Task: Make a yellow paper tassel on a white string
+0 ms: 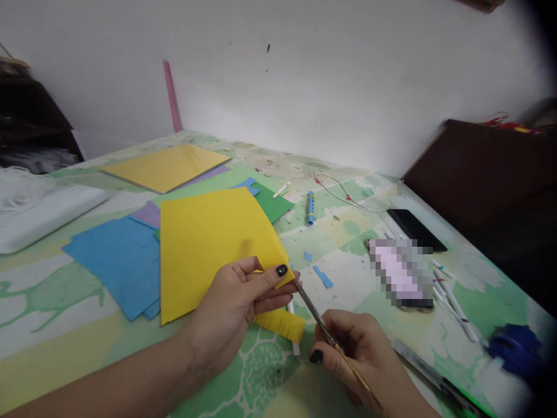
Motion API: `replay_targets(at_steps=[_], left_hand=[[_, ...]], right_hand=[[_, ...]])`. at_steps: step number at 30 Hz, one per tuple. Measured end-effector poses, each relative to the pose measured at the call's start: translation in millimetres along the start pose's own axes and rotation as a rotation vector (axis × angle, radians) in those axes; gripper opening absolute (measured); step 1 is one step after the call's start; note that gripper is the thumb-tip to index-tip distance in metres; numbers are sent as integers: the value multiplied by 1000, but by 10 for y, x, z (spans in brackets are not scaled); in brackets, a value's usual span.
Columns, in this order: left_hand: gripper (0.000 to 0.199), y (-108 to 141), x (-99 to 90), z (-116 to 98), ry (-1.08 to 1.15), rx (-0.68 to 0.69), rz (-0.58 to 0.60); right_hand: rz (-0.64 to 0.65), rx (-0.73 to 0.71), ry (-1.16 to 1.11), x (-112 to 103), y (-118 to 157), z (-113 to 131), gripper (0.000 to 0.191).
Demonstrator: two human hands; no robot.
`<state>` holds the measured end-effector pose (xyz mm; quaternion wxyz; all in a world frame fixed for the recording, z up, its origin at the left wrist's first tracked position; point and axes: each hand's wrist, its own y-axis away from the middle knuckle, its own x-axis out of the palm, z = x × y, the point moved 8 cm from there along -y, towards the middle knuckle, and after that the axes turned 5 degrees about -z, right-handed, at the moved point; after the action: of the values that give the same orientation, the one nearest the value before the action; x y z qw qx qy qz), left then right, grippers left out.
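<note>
My left hand [239,296] pinches the lower right corner of a large yellow sheet [204,238] between thumb and fingers. Scissors [312,307] are held in my right hand [359,351], their blades pointing up and left. The blade tips are at the sheet's corner beside my left fingertips; whether they touch the paper is hard to tell. Below my left hand is a yellow strip [282,325] with small cuts along one edge. A white stick [296,349] shows partly behind that strip.
Blue sheets [117,261] lie at the left, a yellow pad [167,165] behind. A rolled blue piece [310,208] and blue scraps [323,277] sit centre right. Farther right are a phone [418,229], a blurred-out phone-like object [398,273], pens [455,302], a cutter [435,371] and a blue object [516,348].
</note>
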<state>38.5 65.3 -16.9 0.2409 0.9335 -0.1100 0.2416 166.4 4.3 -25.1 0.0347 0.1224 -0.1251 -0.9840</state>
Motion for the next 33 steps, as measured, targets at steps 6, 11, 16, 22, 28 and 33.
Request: replay_targets(at_steps=[6, 11, 16, 22, 28, 33], left_hand=[[21, 1, 4, 34, 62, 13, 24], [19, 17, 10, 43, 82, 12, 43], [19, 12, 15, 53, 88, 0, 32], [23, 12, 22, 48, 102, 9, 42], [24, 24, 9, 60, 101, -6, 34], [23, 31, 19, 66, 109, -11, 45]], right_hand=[[-52, -88, 110, -12, -40, 55, 58], [-88, -78, 154, -27, -45, 25, 59], [-99, -58, 162, -37, -50, 18, 62], [-113, -53, 170, -61, -54, 1, 59], [-106, -44, 173, -61, -46, -43, 58], [-107, -53, 182, -62, -61, -24, 57]])
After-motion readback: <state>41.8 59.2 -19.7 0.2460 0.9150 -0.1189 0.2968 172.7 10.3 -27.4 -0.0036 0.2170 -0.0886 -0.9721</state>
